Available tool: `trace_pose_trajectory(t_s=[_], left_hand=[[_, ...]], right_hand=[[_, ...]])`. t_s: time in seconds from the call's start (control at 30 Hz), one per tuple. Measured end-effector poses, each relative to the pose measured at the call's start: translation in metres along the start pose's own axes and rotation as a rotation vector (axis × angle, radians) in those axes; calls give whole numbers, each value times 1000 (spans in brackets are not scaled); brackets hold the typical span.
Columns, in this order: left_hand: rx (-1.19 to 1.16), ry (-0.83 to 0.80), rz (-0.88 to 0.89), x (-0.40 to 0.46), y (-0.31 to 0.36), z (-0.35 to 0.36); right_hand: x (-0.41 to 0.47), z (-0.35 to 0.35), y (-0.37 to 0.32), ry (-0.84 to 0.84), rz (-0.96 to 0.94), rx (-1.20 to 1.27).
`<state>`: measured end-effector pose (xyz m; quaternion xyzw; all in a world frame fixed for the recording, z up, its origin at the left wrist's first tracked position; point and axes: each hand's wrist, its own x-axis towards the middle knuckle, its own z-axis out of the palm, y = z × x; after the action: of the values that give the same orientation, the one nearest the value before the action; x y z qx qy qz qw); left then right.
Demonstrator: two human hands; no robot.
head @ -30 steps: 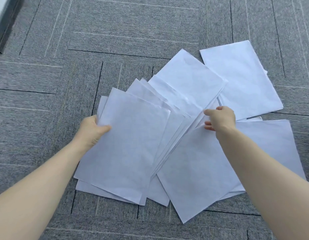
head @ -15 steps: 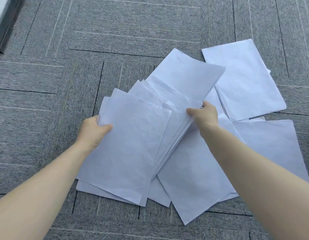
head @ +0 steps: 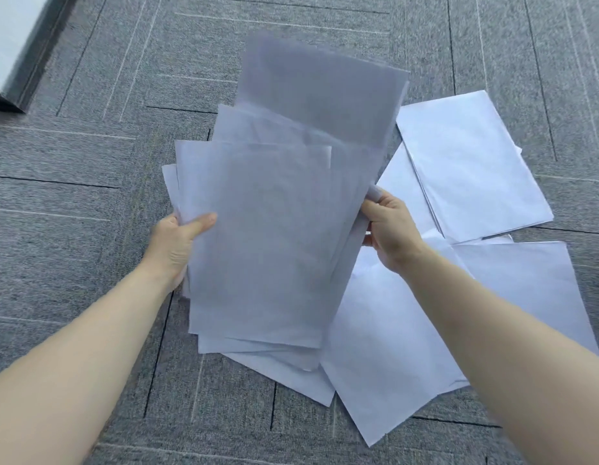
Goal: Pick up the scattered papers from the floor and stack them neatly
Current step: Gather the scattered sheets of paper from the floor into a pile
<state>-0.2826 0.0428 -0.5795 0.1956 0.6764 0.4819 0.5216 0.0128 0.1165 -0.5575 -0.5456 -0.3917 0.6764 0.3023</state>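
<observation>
The left hand (head: pixel 177 243) and right hand (head: pixel 388 229) pinch a bunch of papers (head: pixel 274 229) by its side edges. Paper is light, bendy and slippery.

Held sheaf (head: pixel 274 236): white sheets, fanned unevenly, tilted up off the floor, shaded grey, edges not aligned.
Far sheets (head: pixel 472 162): white, flat on the carpet, overlapping, at right.
Near sheets (head: pixel 385 347): white, flat, overlapping, partly under the sheaf.
</observation>
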Motion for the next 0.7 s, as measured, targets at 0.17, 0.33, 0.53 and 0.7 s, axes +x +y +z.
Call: trace_pose_trajectory(t_s=[0.17,0.33,0.53,0.7], left_hand=[[-26,-23,23,-3,0,11],[34,6,54,-7,-3,11],[13,-51,-14,-12,-6,11],[109,-71,-81,-13,-14,5]], right_hand=[[-4,15,3,15,22,-10],[-6,17,8,9,147,201],[-10,27,18,39,-29,13],[-16,36,18,35,-57,94]])
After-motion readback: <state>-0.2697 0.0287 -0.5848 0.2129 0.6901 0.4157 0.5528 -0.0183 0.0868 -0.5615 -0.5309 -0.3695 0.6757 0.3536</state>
